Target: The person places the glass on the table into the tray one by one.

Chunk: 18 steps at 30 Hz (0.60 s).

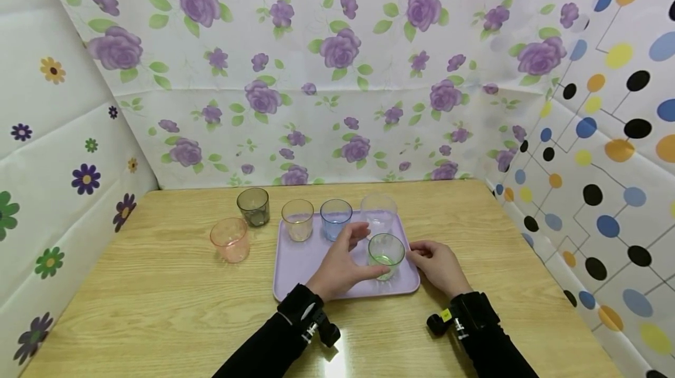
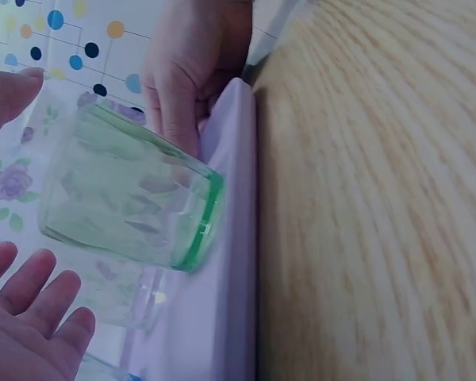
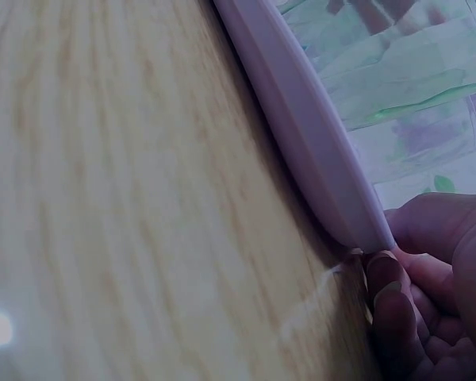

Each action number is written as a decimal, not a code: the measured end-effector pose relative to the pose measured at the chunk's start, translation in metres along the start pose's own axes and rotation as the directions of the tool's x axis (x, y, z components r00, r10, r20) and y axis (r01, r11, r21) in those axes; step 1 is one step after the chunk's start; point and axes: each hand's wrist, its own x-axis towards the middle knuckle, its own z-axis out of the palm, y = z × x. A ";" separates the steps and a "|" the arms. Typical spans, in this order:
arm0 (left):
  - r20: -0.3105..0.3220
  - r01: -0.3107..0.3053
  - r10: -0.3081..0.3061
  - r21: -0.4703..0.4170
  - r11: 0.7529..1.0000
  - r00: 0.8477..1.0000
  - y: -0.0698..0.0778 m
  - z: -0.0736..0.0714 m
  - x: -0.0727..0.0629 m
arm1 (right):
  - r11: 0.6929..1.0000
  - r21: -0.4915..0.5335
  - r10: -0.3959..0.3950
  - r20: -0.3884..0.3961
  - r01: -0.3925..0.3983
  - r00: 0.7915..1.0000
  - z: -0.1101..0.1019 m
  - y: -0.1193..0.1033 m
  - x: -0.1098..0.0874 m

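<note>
A green tinted glass (image 1: 387, 256) stands upright on the right front part of a lilac tray (image 1: 311, 266). Around its left side is my left hand (image 1: 340, 264), thumb and fingers spread. In the left wrist view, gaps show between those fingertips (image 2: 79, 325) and the glass wall. My right hand (image 1: 440, 265) pinches the tray's right rim, thumb above and fingers below, as the right wrist view shows. Also on the tray, along its back, stand an amber glass (image 1: 297, 222), a blue glass (image 1: 333, 225) and a clear glass (image 1: 382, 211).
Left of the tray, a pink-orange glass (image 1: 230, 243) and a dark grey glass (image 1: 254, 208) rest on the wooden table (image 1: 174, 296). Patterned sheets (image 1: 316, 73) hang behind the table and along both sides.
</note>
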 end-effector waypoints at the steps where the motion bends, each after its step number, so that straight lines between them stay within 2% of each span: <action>1: 0.000 -0.005 0.005 -0.003 1.000 1.000 0.001 -0.001 -0.001 | 1.000 -0.001 0.001 -0.001 -0.001 1.000 0.000 0.000 0.000; 9: -0.026 -0.002 0.002 0.003 1.000 1.000 0.008 -0.010 -0.007 | 1.000 0.005 -0.001 0.002 0.001 1.000 0.000 -0.002 -0.002; 18: -0.049 -0.002 0.002 -0.007 1.000 0.999 0.005 -0.021 -0.010 | 1.000 0.006 0.009 0.006 -0.009 1.000 0.000 -0.001 0.000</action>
